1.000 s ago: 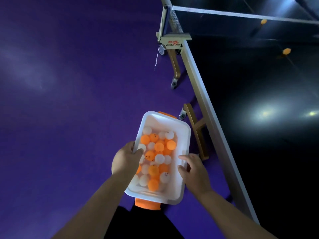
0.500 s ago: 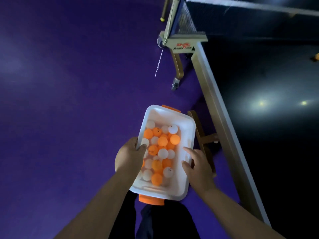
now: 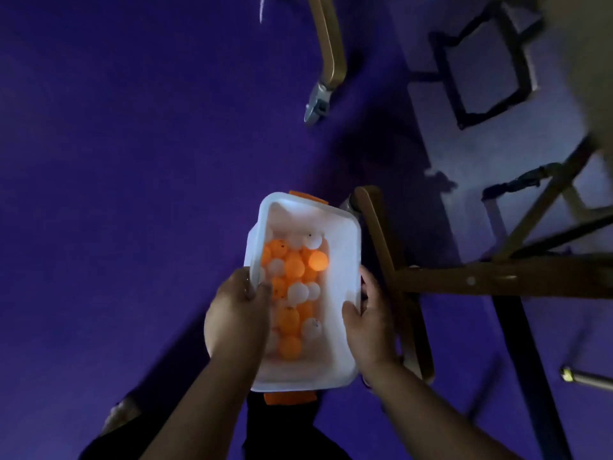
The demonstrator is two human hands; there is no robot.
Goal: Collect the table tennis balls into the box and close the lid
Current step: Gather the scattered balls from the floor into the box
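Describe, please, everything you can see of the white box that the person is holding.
The white box is a rectangular tub with rounded corners, seemingly plastic, open with no lid on it. Orange clips show at its far and near ends. It is held above the purple floor, the left hand and right hand each gripping a long side. Orange and white balls partly fill it.

Floor (image 3: 132, 161): purple, matte, unevenly lit, paler toward the upper right. Borne upon it: a gold-coloured table leg (image 3: 330, 44) ended by a grey castor (image 3: 316, 109); a second gold-coloured leg (image 3: 391, 277) joined to dark crossbars; a dark rectangular frame (image 3: 481, 64) seen at upper right. Details are blurred.
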